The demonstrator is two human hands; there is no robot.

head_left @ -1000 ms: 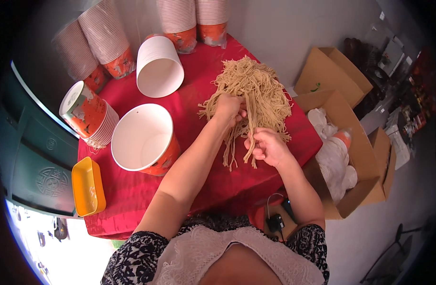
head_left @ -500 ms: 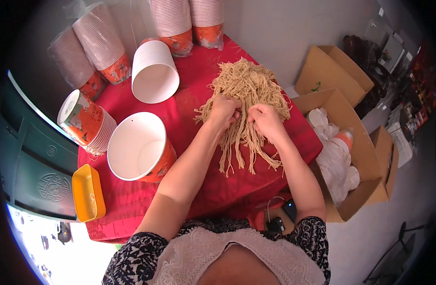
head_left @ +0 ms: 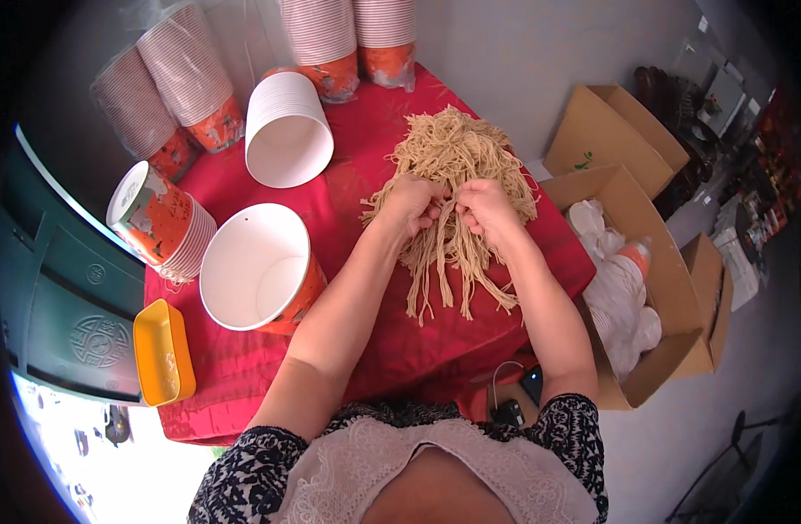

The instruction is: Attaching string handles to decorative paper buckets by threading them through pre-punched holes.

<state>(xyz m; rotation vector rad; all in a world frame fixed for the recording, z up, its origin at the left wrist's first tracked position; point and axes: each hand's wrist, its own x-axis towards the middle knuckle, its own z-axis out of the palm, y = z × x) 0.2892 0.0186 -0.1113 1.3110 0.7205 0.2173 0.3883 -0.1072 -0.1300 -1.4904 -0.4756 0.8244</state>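
A heap of long tan strands, like soft cord or yarn (head_left: 457, 144), lies on the red-covered table, with loose ends trailing toward me. My left hand (head_left: 411, 205) is at the near left of the heap, fingers curled and pinching some strands. Close beside it, my right hand (head_left: 485, 210) pinches strands between thumb and curled fingers. The two hands almost meet over the middle of the heap. Exactly which strands each one grips is partly hidden by the fingers.
Left of my arm stands a large white-lined paper bucket (head_left: 252, 271); another white bucket (head_left: 287, 144) lies tipped behind it. Stacked orange cups (head_left: 160, 218) and a yellow tray (head_left: 165, 354) are at the left. A cardboard box (head_left: 680, 341) holding wrapped cups stands right.
My right hand has moved left and slightly up, closing the gap to my left hand. The left hand stays nearly in place on the strands.
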